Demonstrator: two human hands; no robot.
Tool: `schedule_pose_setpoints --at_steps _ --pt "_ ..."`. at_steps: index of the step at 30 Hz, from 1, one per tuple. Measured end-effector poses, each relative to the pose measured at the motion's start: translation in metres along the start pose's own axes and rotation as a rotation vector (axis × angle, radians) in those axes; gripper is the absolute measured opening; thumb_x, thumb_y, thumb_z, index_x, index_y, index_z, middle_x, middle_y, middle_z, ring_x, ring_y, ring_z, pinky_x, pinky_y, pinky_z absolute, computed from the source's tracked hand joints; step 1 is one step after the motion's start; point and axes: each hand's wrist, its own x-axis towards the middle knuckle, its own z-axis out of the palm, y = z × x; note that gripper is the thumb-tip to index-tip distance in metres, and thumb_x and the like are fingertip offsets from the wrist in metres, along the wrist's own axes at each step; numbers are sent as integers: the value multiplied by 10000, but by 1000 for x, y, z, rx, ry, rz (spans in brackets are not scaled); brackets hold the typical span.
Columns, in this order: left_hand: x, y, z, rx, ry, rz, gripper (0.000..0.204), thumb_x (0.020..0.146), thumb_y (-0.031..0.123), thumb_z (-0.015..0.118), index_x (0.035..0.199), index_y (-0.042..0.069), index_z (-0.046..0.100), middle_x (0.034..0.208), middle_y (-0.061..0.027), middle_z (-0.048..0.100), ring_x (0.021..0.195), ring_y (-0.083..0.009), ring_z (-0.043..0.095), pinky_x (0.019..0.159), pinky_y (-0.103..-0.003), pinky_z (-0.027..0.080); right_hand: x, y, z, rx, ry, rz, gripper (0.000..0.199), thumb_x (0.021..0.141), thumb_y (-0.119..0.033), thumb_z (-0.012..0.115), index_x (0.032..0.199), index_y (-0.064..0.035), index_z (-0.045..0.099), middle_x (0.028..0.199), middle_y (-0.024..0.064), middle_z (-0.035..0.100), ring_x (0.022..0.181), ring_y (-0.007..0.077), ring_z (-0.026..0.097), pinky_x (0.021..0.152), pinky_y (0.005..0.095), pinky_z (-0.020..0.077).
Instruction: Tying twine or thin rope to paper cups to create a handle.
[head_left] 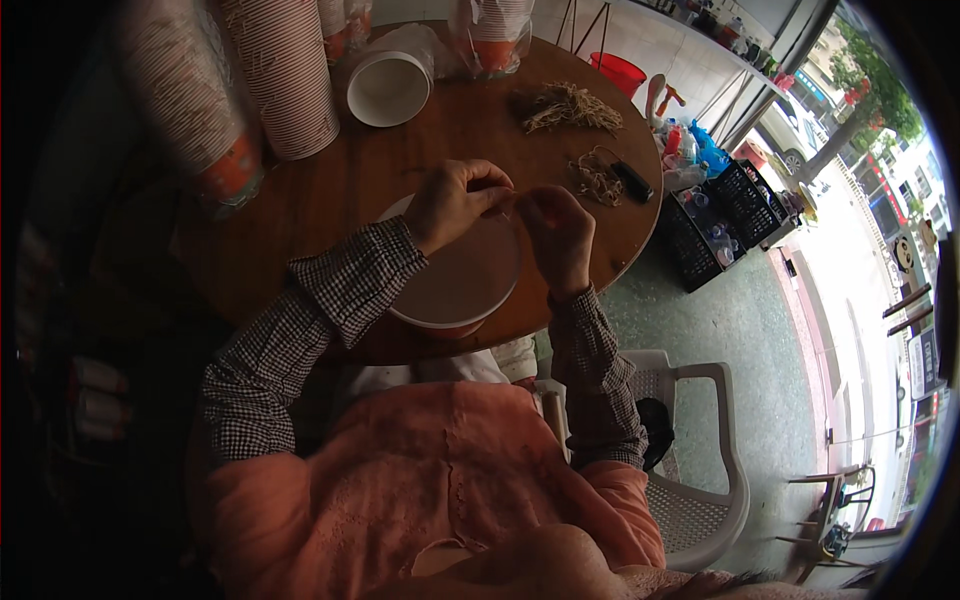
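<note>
My left hand and my right hand meet fingertip to fingertip above a round white-rimmed tub near the table's front edge. Both hands are closed in a pinch. Whatever lies between the fingers is too small and dim to make out. Checked sleeves cover both forearms. Right of my right hand lies a small tangle of tan strings, with a dark, elongated object beside it. Farther back rests a larger bundle of tan strings.
Tall stacks of paper cups stand at the table's far left, some bagged in clear plastic. A white paper bucket lies on its side nearby. Beyond the round wooden table are a black crate, a red bucket and a white plastic chair.
</note>
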Motion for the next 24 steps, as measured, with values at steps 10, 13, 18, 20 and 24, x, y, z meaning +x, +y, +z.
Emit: schedule_pose_setpoints --at_steps 10,13,18,20,24 --pt "3 -3 0 152 18 95 153 869 122 602 917 -16 648 766 -51 665 687 -89 637 629 -226 518 1 0 0 -16 -34 22 125 851 -99 650 901 15 634 805 65 677 764 106 634 696 249 502" --pt "5 -2 -4 79 -40 0 155 877 126 593 934 -11 636 772 -45 654 681 -89 638 626 -246 524 1 2 1 1 -41 -22 136 857 -106 646 920 11 618 814 61 670 761 97 621 682 255 497" --pt "5 -4 -5 -600 -138 -330 131 897 149 582 966 44 620 828 4 604 704 -60 550 667 -201 463 3 8 3 233 -140 92 122 893 -101 596 945 6 570 820 14 609 761 76 561 675 236 466" --pt "3 -5 -9 -715 -194 -361 130 897 151 586 968 47 620 843 8 598 709 -61 536 675 -200 452 3 2 6 350 -156 132 112 904 -101 579 947 2 570 834 6 598 775 72 550 699 228 457" --pt "3 -5 -9 -762 -207 -371 132 887 164 609 962 56 621 839 13 588 709 -59 511 673 -200 436 4 2 7 484 -191 224 97 924 -100 544 954 -13 577 874 -2 589 823 66 537 763 222 439"
